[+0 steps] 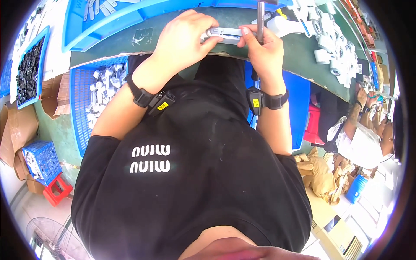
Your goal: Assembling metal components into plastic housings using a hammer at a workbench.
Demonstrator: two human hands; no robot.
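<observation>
A long, narrow light-grey plastic part (pixel 226 32) with a slot along it lies level between my hands, above the table's near edge. My left hand (pixel 184 39) pinches its left end between thumb and fingers. At the other end, my right hand (pixel 265 48) grips it, thumb on the near side. A dark upright metal rod (pixel 260 22) stands in front of the right hand's fingers and hides part of them; whether the hand touches it I cannot tell. The part's exact kind does not show.
A blue tray (pixel 117 27) of grey strips is at the far left on the green table (pixel 145 39). White rolled parts (pixel 325 41) pile up at the right. A blue basket (pixel 80 112) of white parts stands below left. At far right, another person (pixel 362 138) works.
</observation>
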